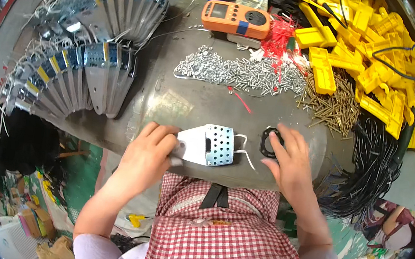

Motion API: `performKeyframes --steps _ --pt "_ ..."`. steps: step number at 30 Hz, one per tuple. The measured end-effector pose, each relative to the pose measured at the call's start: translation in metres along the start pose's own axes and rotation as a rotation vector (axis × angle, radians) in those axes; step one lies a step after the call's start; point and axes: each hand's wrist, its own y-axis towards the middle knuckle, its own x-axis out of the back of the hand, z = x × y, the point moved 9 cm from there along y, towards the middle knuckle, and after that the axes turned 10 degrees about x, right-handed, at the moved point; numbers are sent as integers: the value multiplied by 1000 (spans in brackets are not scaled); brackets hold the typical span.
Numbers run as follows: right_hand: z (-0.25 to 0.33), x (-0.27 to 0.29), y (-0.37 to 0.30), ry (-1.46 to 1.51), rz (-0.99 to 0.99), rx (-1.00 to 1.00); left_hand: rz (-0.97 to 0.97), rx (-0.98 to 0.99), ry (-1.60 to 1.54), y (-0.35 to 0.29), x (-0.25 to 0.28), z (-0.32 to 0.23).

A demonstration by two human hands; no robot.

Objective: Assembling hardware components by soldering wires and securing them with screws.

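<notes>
Overall, a grey table (pixel 221 102) takes up most of the space before the person. Two fanned rows of metal plates (pixel 107 78) line its left side, with a heap of yellow plastic parts (pixel 353 64) at the far right and a bundle of black cables (pixel 368 172) nearer on that side. Loose silvery screws (pixel 265 77) spread across the middle, just beyond which sits an orange meter (pixel 236 19). Close to the person, the left hand (pixel 148 150) grips the narrow end of a single metal plate (pixel 221 146), its wide, hole-dotted end pointing right. The right hand (pixel 294 163) is spread, fingers over a small black oval part (pixel 269 146); whether they touch, I cannot tell. Two thin white wires (pixel 246 156) stick out between plate and oval part.
</notes>
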Motion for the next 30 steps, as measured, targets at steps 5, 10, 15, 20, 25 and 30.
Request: performKeyframes --steps 5,10,15,20,25,30 --pt "-11 6 11 94 -42 -56 -94 -325 276 27 -27 -121" --pt "-27 5 -24 165 -145 -136 -135 -343 317 45 -50 -112" --pt "-30 -5 -22 1115 -499 -126 -123 -398 77 53 -56 -115" --pt "-21 -24 -3 992 -364 -192 -202 -255 -56 42 -39 -105" --pt "-28 -30 18 1424 -168 -288 -286 -361 97 36 -48 -101" --pt "-81 72 36 528 -219 -271 -229 -269 97 50 -57 -98"
